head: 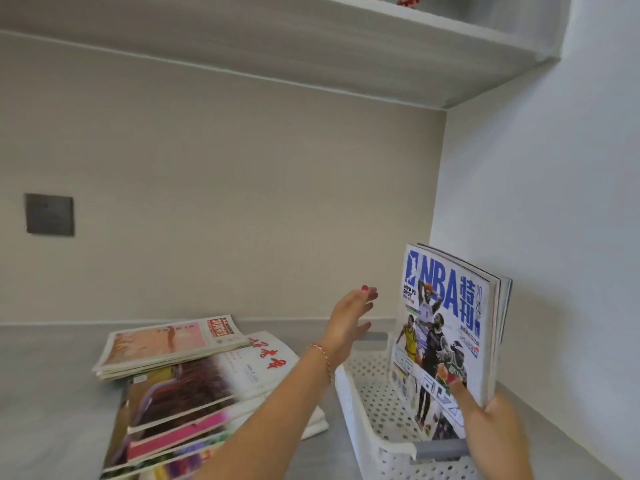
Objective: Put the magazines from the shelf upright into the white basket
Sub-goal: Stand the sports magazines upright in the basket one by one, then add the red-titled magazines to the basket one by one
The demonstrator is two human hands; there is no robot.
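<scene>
Partly done, I judge: a few magazines, an NBA magazine (446, 327) in front, already stand upright in the white basket (360, 410) against the right wall. My right hand (498, 424) pinches that bundle near its lower edge, thumb across the cover, steadying it. My left hand (349, 323) hovers beside the basket, fingers straight and loosely spread, holding nothing. Left of the basket, on the grey shelf (45, 393), a fanned pile of magazines (194, 393) lies flat, not yet moved. Most of the work remains.
</scene>
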